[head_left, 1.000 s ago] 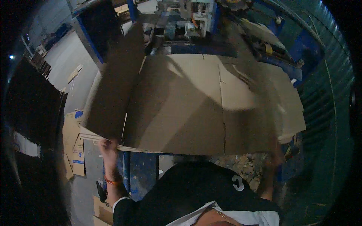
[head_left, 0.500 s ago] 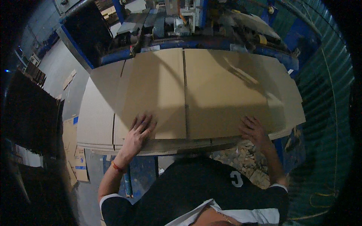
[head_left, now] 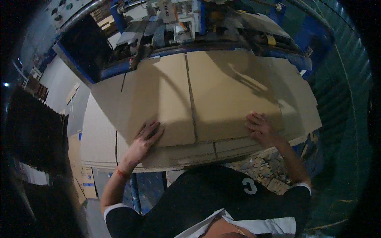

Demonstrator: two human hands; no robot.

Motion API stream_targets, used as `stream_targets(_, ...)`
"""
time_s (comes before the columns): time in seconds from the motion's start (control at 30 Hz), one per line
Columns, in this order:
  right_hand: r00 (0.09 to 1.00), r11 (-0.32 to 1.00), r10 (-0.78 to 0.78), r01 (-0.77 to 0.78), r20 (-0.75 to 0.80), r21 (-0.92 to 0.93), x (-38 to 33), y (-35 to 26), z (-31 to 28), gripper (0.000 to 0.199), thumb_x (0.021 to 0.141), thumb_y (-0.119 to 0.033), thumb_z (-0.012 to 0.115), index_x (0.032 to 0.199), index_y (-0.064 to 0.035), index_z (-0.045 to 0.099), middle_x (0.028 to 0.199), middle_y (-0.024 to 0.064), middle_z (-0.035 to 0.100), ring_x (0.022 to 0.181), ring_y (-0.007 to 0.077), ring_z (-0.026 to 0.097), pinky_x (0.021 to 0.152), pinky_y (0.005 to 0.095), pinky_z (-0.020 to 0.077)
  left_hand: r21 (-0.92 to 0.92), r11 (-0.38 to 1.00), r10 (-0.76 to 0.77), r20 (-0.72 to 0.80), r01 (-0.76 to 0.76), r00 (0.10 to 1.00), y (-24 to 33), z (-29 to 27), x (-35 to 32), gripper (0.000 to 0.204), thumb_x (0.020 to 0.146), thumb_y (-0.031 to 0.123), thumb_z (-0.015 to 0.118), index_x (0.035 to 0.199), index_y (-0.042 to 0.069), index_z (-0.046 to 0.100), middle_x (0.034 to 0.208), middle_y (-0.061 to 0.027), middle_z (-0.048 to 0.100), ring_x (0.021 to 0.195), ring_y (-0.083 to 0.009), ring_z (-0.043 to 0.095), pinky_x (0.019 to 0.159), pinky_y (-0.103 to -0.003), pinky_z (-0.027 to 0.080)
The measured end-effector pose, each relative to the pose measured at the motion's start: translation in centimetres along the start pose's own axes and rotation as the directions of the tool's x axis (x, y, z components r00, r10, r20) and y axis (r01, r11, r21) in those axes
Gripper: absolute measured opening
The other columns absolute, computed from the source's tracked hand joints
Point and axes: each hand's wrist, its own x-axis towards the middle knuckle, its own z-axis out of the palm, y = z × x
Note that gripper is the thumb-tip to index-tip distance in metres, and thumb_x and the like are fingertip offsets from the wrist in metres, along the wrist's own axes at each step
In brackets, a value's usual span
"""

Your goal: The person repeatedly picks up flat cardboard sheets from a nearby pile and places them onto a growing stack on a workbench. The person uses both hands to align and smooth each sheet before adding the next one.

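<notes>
Hands lie flat on a large brown corrugated cardboard sheet [head_left: 206, 95] that tops a stack of similar sheets on a blue-framed counter [head_left: 147, 190]. The left hand [head_left: 145, 139] rests palm down, fingers spread and gripping nothing, on the sheet's near left corner, a thin red band at its wrist. The right hand [head_left: 262, 127] lies the same way, open and flat with fingers fanned, on the near right part of the same sheet. A scored crease runs away from the person between the two hands, dividing the top sheet into panels. Under both palms, the lower brown cardboard sheets [head_left: 99, 135] jut out unevenly, fanning wide to the outside of the left hand and showing stepped edges just below the fingers. Beyond the fingertips, at the far edge of the stack, stands a grey and blue machine [head_left: 174, 27] with rollers and guards. Below the right wrist, pale cardboard scraps [head_left: 262, 174] litter the floor. Outside the left forearm, flattened cartons [head_left: 85, 178] lean near the counter's leg. The person wears a dark short-sleeved shirt with white trim.
</notes>
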Motion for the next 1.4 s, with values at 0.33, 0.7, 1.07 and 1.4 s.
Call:
stream_targets(0.33, 0.383, 0.065, 0.922, -0.302, 0.059, 0.951, 4.4, 18.1, -1.0, 0.029, 0.09, -0.022, 0.049, 0.105, 0.0007, 0.06, 0.103, 0.0185, 0.062, 0.091, 0.032, 0.058, 0.078, 0.0373, 0.0456, -0.619, 0.384, -0.825, 0.103, 0.685, 0.556, -17.2, 2.2, 3.7, 0.045, 0.092, 0.036, 0.044, 0.107, -0.004, 0.057, 0.097, -0.0151, 0.061, 0.093, -0.0242, 0.057, 0.078, -0.036, 0.046)
stream_targets(0.7, 0.568, 0.723, 0.666, -0.65, -0.484, 0.233, 6.0, 25.3, 3.4, 0.033, 0.087, -0.031, 0.054, 0.096, -0.0013, 0.063, 0.094, 0.0176, 0.063, 0.082, 0.0322, 0.059, 0.071, 0.0389, 0.0449, -0.29, 0.537, -0.843, -0.204, 0.792, 0.498, -14.5, 3.3, 7.2, 0.043, 0.09, 0.039, 0.044, 0.095, 0.001, 0.064, 0.09, -0.025, 0.062, 0.088, -0.0416, 0.059, 0.075, -0.045, 0.046)
stream_targets(1.07, 0.765, 0.804, 0.565, -0.595, -0.309, -0.007, 3.1, 9.7, -5.3, 0.067, 0.08, -0.042, 0.06, 0.136, -0.0131, 0.037, 0.144, 0.0155, 0.027, 0.131, 0.0418, 0.022, 0.106, 0.047, 0.0251, -0.673, 0.712, -0.488, -0.268, 0.201, 0.831, -4.6, 1.4, 6.8, 0.069, 0.078, 0.029, 0.068, 0.134, 0.004, 0.037, 0.141, -0.02, 0.031, 0.131, -0.0361, 0.028, 0.105, -0.044, 0.027)
stream_targets(1.4, 0.959, 0.959, 0.275, -0.278, -0.066, -0.055, -0.4, 3.7, -3.4, 0.085, 0.057, -0.064, 0.069, 0.131, -0.0274, 0.047, 0.146, 0.0063, 0.027, 0.134, 0.0352, 0.021, 0.105, 0.0597, 0.0116, -0.052, 0.989, -0.147, -0.163, 0.14, 0.976, -1.6, 0.7, 3.8, 0.094, 0.067, 0.042, 0.072, 0.139, 0.005, 0.025, 0.143, -0.0179, 0.027, 0.132, -0.0375, 0.024, 0.107, -0.05, 0.021)
